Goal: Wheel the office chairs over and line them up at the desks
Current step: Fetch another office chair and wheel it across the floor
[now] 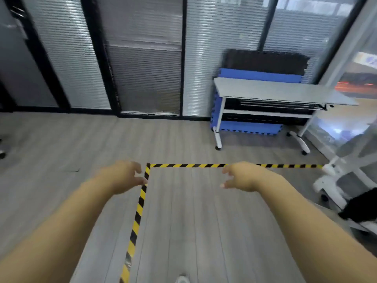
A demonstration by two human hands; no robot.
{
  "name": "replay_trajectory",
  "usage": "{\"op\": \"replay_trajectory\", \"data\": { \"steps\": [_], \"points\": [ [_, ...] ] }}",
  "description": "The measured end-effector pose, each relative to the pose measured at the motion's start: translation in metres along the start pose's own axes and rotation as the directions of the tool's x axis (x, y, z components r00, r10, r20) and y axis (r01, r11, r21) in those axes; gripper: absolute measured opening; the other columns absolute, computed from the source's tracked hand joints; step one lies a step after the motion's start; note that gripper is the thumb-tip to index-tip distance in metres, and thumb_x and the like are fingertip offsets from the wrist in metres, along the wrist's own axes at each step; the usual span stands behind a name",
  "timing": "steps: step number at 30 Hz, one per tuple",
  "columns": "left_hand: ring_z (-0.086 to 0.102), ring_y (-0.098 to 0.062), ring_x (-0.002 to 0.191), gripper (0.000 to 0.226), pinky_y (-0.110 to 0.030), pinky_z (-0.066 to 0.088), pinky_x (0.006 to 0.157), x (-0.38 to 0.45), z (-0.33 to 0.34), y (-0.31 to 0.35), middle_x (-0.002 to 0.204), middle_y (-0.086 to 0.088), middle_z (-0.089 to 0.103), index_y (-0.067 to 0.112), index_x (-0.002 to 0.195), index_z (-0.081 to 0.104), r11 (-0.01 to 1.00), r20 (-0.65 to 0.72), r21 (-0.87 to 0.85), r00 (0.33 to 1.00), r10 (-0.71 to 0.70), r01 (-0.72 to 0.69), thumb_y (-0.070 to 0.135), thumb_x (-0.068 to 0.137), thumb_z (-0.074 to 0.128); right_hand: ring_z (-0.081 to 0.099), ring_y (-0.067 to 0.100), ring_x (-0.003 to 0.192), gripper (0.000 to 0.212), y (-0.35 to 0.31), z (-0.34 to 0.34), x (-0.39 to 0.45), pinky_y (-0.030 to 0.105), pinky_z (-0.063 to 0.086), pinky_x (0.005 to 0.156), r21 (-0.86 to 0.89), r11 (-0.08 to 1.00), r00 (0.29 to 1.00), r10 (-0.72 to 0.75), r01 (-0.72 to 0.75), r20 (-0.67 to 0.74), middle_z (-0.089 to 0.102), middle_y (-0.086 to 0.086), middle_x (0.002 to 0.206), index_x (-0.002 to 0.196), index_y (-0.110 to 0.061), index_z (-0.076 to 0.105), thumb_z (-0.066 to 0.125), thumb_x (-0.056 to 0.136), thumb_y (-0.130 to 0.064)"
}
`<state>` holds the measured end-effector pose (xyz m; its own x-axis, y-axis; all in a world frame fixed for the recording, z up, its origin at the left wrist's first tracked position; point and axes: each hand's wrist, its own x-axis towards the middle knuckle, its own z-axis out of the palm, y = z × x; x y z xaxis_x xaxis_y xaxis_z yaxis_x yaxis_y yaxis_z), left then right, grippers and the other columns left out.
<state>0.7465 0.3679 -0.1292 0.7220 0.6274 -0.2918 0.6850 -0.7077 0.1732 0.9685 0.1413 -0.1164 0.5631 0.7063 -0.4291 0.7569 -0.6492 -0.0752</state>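
Note:
Both my arms reach forward over the grey wood floor. My left hand (124, 176) and my right hand (240, 176) are empty, fingers curled and apart, palms facing each other. A grey-topped desk (281, 91) on white wheeled legs stands at the back right against the wall. At the right edge, a white wheeled chair base (334, 180) and a black seat part (361, 205) of an office chair show, partly cut off by the frame. Neither hand touches the chair or the desk.
Yellow-black hazard tape (187, 165) marks a corner on the floor between my hands. Blue and black foam mats (259, 75) lean behind the desk. Glass partitions with blinds (142, 58) close the back. A dark caster (3, 154) shows at the left edge.

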Motion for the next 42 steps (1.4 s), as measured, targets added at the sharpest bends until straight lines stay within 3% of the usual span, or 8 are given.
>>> {"op": "replay_trajectory", "data": {
  "steps": [3,7,12,20,29,35,42],
  "points": [
    [0.053,-0.017,0.109,0.049,-0.033,0.045,0.087,0.0,-0.018,-0.067,0.122,0.005,0.057,0.029,0.124,0.051,0.993,-0.029,-0.032,0.993,-0.119,0.118,0.058,0.084,0.054,0.053,0.021,0.103,0.056,-0.067,-0.02,0.052,0.038,0.047,0.087,-0.081,0.989,0.992,-0.127,0.127,-0.003,0.055,-0.003,0.124,0.132,-0.031,0.041,0.054,0.084,-0.056],
    [0.053,-0.018,0.11,0.051,-0.035,0.045,0.091,0.012,-0.043,-0.156,0.12,0.007,0.057,0.032,0.122,0.052,0.963,-0.066,-0.07,0.962,-0.264,0.26,0.061,0.081,0.055,0.048,0.022,0.118,0.058,-0.164,-0.046,0.125,0.037,0.043,0.093,-0.135,0.949,0.958,-0.286,0.284,0.005,0.05,-0.003,0.134,0.137,-0.03,0.037,0.054,0.086,-0.053],
    [0.052,-0.019,0.111,0.05,-0.031,0.043,0.084,0.022,-0.075,-0.26,0.122,0.005,0.056,0.028,0.125,0.051,0.915,-0.083,-0.095,0.913,-0.399,0.391,0.057,0.084,0.055,0.047,0.024,0.12,0.059,-0.293,-0.08,0.208,0.039,0.043,0.095,-0.2,0.871,0.892,-0.451,0.448,0.03,0.048,0.0,0.137,0.138,-0.029,0.036,0.054,0.087,-0.051],
    [0.053,-0.019,0.113,0.049,-0.03,0.043,0.087,-0.011,-0.112,-0.413,0.122,0.004,0.058,0.029,0.124,0.053,0.755,-0.105,-0.212,0.754,-0.648,0.62,0.056,0.083,0.057,0.044,0.024,0.125,0.063,-0.501,-0.116,0.28,0.038,0.039,0.101,-0.268,0.707,0.752,-0.646,0.654,0.13,0.044,0.001,0.141,0.14,-0.029,0.035,0.056,0.085,-0.052],
    [0.054,-0.02,0.109,0.047,-0.038,0.046,0.092,-0.046,-0.126,-0.594,0.119,0.006,0.058,0.03,0.118,0.056,0.592,-0.111,-0.288,0.587,-0.802,0.753,0.058,0.08,0.059,0.047,0.023,0.122,0.063,-0.723,-0.112,0.317,0.04,0.041,0.1,-0.265,0.568,0.617,-0.771,0.779,0.162,0.046,0.001,0.139,0.137,-0.031,0.039,0.059,0.082,-0.055],
    [0.056,-0.019,0.101,0.04,-0.032,0.047,0.079,-0.044,-0.15,-0.72,0.112,0.005,0.062,0.028,0.111,0.06,0.579,-0.094,-0.259,0.577,-0.811,0.773,0.056,0.082,0.057,0.048,0.022,0.12,0.063,-0.861,-0.107,0.34,0.038,0.041,0.099,-0.231,0.543,0.584,-0.79,0.807,0.185,0.047,-0.001,0.138,0.136,-0.031,0.039,0.06,0.081,-0.055],
    [0.056,-0.018,0.097,0.032,-0.036,0.049,0.081,-0.012,-0.18,-0.849,0.104,0.006,0.063,0.027,0.095,0.061,0.6,-0.093,-0.255,0.598,-0.796,0.758,0.055,0.082,0.057,0.048,0.021,0.121,0.064,-0.974,-0.118,0.383,0.038,0.041,0.099,-0.217,0.557,0.595,-0.776,0.802,0.208,0.047,-0.001,0.138,0.137,-0.031,0.038,0.059,0.082,-0.054]
  ]
}}
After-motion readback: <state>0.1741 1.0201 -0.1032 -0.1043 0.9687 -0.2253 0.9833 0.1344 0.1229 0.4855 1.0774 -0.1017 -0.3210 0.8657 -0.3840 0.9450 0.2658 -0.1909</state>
